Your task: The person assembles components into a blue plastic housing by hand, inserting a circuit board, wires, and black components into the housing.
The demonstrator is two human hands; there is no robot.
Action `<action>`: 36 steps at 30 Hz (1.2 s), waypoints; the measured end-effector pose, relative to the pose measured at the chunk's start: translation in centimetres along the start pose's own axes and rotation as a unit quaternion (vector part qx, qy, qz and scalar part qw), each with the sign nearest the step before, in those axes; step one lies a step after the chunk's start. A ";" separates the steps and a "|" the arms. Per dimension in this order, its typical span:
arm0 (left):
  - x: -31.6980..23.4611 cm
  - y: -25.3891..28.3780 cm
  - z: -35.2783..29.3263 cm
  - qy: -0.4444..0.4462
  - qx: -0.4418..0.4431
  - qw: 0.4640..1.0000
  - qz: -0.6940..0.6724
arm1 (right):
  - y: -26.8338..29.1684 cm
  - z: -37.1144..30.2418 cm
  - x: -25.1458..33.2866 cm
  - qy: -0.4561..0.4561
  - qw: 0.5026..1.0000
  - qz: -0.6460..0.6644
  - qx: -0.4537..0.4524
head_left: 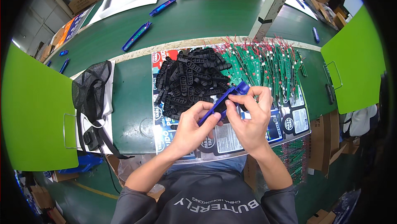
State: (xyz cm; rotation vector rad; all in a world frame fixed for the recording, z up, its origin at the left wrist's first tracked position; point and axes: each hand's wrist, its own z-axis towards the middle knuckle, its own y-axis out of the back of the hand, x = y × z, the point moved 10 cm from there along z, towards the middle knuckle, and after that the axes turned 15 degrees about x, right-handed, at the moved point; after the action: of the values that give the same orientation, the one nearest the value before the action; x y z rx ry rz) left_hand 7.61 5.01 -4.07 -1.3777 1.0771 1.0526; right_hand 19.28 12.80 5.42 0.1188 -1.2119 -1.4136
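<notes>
A long blue plastic housing half [237, 90] slants between my hands above the front of the mat, its far end pointing up and right. My left hand [193, 128] is closed around its lower end, thumb along the near side. My right hand [254, 118] pinches the middle of the housing with thumb and index finger. Something dark shows inside the housing between the fingers; its shape is mostly hidden. Just beyond lies a heap of black oblong rubber button strips [190, 77]. Right of it, green circuit boards [252, 64] with red wires are piled.
Printed sheets [229, 139] cover the bench under the piles. At the left lie a black mesh bag [93, 87] and a black device on a strap. Green panels [353, 62] stand on both sides. Blue housings [136, 36] lie on the far green belt, behind a metal post [271, 9].
</notes>
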 end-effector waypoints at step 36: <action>1.1 0.5 -3.5 -0.015 -0.052 0.998 0.013 | 11.7 0.1 -25.6 -0.289 0.957 -0.016 -0.016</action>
State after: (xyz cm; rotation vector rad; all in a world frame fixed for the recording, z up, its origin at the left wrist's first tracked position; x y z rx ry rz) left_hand 7.47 1.42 -5.01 -1.4297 1.0330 1.1590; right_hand 34.39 35.75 -0.74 -0.3227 -1.6649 -1.5483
